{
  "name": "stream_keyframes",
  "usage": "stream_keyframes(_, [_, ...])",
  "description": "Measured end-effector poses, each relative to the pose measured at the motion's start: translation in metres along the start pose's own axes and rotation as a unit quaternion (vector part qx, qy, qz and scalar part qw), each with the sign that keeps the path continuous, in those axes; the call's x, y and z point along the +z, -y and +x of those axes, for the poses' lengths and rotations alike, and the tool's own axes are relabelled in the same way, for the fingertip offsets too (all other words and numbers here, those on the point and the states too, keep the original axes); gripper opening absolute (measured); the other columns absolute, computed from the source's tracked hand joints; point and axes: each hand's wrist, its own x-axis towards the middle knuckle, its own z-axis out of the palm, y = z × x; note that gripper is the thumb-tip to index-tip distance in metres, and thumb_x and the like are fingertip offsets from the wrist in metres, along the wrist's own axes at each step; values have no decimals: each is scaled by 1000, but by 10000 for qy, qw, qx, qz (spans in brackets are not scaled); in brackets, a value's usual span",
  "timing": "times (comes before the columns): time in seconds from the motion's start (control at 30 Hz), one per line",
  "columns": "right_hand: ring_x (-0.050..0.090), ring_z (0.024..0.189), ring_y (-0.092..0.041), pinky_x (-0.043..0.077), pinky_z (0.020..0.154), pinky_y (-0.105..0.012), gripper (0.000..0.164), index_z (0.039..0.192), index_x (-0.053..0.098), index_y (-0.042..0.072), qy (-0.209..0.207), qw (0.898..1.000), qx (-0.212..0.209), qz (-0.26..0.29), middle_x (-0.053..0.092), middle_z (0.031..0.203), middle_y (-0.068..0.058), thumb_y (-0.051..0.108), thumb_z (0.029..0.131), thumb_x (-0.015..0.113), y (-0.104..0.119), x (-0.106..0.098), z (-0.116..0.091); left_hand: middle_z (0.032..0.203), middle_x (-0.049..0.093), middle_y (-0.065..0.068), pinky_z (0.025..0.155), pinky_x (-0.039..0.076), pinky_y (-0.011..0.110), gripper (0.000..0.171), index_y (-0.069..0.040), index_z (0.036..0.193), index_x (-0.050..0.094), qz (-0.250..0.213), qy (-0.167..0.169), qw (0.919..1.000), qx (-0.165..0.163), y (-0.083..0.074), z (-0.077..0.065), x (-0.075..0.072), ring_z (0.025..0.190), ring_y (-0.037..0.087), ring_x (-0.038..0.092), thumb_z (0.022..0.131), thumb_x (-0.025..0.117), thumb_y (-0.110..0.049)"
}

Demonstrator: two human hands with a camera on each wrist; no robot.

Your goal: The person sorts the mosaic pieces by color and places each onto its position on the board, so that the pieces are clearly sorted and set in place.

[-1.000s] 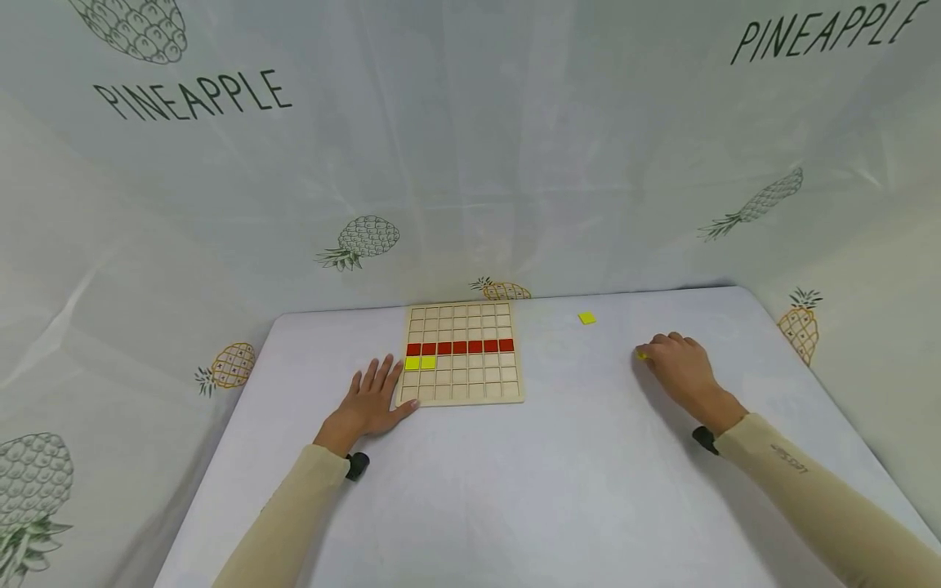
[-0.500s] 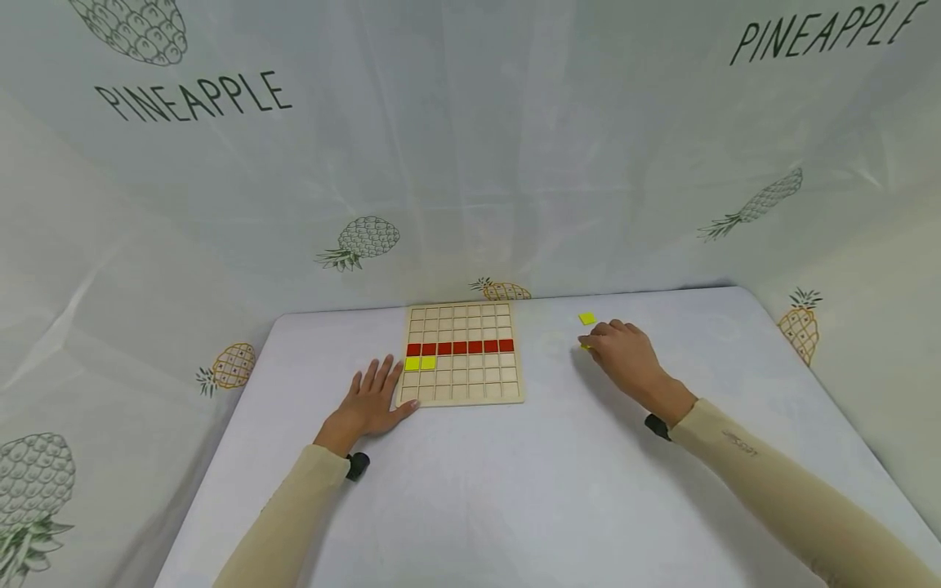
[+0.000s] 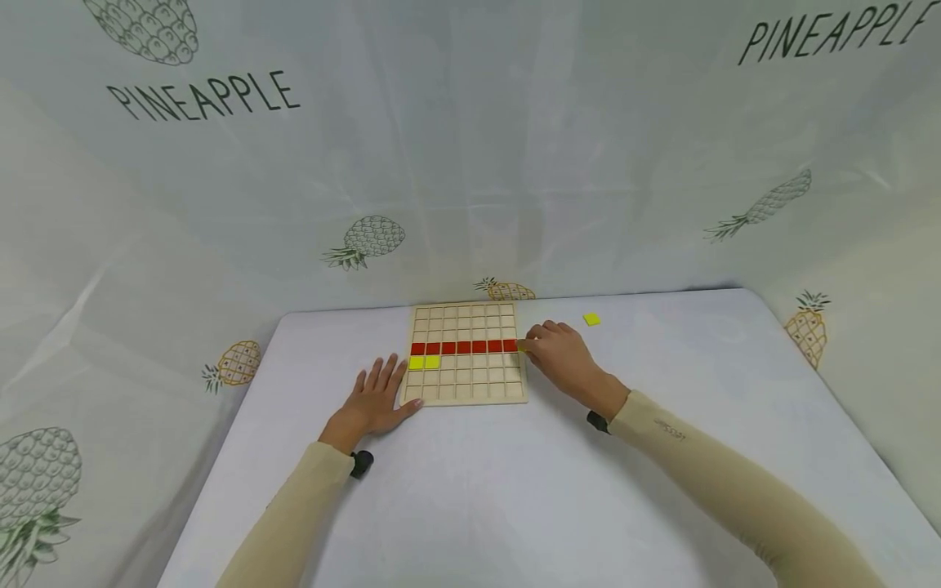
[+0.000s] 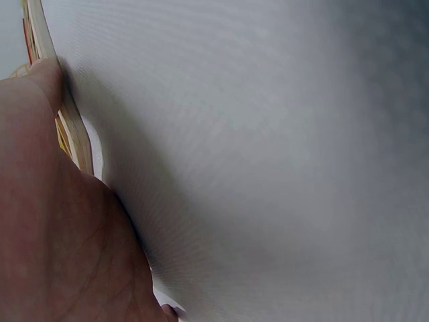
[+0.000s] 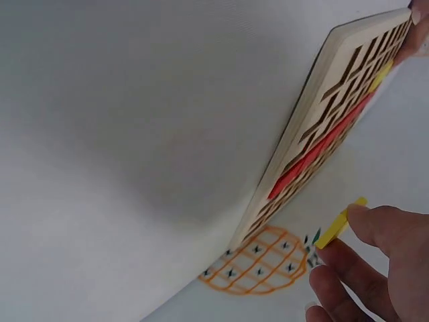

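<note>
A wooden grid board (image 3: pixel 470 394) lies flat toward the back of the table, with a full row of red square tiles (image 3: pixel 464 348) across it. Below that row's left end sit two yellow tiles (image 3: pixel 424 362). My left hand (image 3: pixel 371 406) rests spread at the board's lower left corner, thumb touching its front edge. At the board's right edge, my right hand (image 3: pixel 569 359) pinches a yellow square tile (image 5: pixel 340 224) between thumb and index finger, held above the surface in the right wrist view.
Another loose yellow tile (image 3: pixel 591 319) lies on the white table (image 3: pixel 470 498) to the right of the board, near the back edge. Behind the table hangs a pale cloth (image 3: pixel 470 163) printed with pineapples.
My right hand has moved left across the table with the yellow tile, from the right side to the board's right edge. My left hand has stayed in place on the board's corner.
</note>
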Motion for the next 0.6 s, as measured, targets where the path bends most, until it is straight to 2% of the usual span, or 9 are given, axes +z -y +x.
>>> stream_keyframes(0.23, [67, 86, -23, 54, 72, -34, 16, 99, 83, 18, -219, 9991, -366, 22, 76, 94, -3, 6, 89, 85, 23, 14, 18, 178, -2, 19, 129, -3, 62, 96, -7, 171, 8, -40, 53, 10000, 14, -2, -2, -3, 163, 43, -2, 104, 48, -63])
stream_keyframes(0.43, [66, 87, -22, 56, 75, -35, 12, 99, 83, 18, -210, 9982, -539, 174, 73, 91, -2, 9, 92, 83, 41, 22, 32, 178, -2, 19, 129, -2, 62, 96, -8, 171, 8, 14, 32, 10000, 9, -2, -3, -3, 163, 43, -2, 104, 47, -64])
stream_keyframes(0.6, [67, 89, -21, 58, 79, -35, 10, 102, 83, 21, -192, 9978, -625, 76, 74, 93, 0, 15, 94, 82, 54, 28, 45, 178, 0, 19, 129, 0, 64, 95, -7, 171, 9, 52, -39, 10000, 12, 0, 0, 0, 163, 44, 0, 104, 50, -61])
